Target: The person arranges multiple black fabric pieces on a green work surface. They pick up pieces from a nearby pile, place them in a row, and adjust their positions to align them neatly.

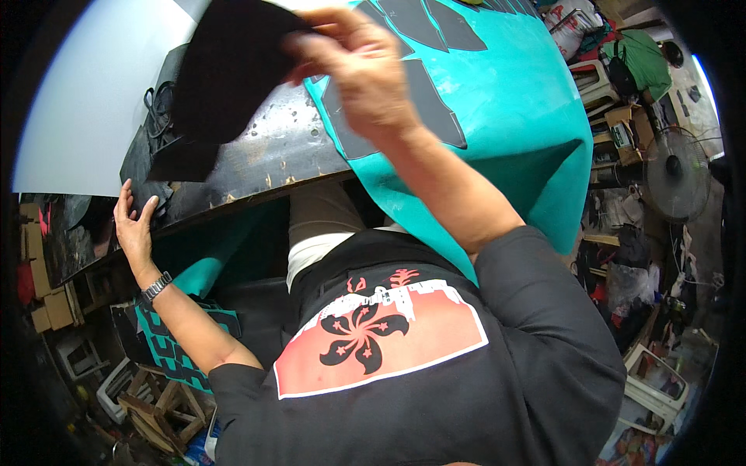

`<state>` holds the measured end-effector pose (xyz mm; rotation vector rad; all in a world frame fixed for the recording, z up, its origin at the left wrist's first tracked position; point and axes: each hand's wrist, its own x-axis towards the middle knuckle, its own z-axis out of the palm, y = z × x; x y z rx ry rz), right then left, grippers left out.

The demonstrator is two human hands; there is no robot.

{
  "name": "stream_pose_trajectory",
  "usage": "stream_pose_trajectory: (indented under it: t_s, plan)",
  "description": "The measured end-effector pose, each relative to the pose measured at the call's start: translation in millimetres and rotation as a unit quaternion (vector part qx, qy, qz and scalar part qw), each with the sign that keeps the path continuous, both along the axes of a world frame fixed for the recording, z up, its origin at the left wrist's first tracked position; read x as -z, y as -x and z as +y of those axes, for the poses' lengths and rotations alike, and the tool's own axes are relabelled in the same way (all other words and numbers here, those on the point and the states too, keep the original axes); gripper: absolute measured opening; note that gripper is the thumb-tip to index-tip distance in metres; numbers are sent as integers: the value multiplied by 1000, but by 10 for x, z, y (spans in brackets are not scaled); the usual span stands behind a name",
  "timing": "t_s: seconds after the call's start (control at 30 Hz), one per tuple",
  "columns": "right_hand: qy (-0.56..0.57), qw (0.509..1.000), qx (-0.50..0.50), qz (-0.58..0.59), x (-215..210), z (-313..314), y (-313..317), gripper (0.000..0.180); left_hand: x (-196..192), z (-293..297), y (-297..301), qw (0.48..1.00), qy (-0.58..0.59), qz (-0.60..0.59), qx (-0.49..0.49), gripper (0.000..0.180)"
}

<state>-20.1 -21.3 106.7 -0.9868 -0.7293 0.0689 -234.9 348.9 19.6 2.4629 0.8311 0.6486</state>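
Observation:
In my right hand (361, 74) I hold up a large black panel (225, 70) by its right edge, above the worktable (291, 132). The panel looks like flat sheet material; I cannot tell whether it is cloth or rubber. My left hand (137, 229), with a watch at the wrist, is at the table's front edge on the left. Its fingers are spread, with the tips beside dark scraps (140, 159). To the right, a teal sheet (517, 93) covers the table and hangs over its front. Dark grey cut panels (412, 116) lie on it.
A big white sheet (85, 101) covers the table's far left. Beneath the table on the left are a teal cut-out sheet (183, 353) and a wooden stool (155, 412). A fan (674, 172), plastic chairs and clutter stand at the right.

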Motion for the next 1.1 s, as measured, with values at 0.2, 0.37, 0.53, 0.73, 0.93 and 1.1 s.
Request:
stream_pose_trajectory:
  t_s: [0.2,0.37,0.53,0.73,0.93,1.1]
  plan:
    - [-33,985,95,140,92,-871,-386,20,-205,-244,-94,994,-111,5,-4,50]
    - [-18,978,146,147,81,-1088,-494,20,-485,-1418,-549,975,-66,-145,153,54]
    - [-58,992,90,68,188,-1110,-472,29,-321,-2600,-1134,924,140,-46,353,77]
    - [-158,987,29,-6,17,-1640,-590,31,-336,-2629,-1164,875,265,10,404,29]
    - [-109,973,199,46,-306,-2226,-669,41,-675,-1414,-563,926,188,-258,202,15]
    - [14,969,215,118,19,-1992,-496,54,-767,-210,-527,907,55,-400,118,30]
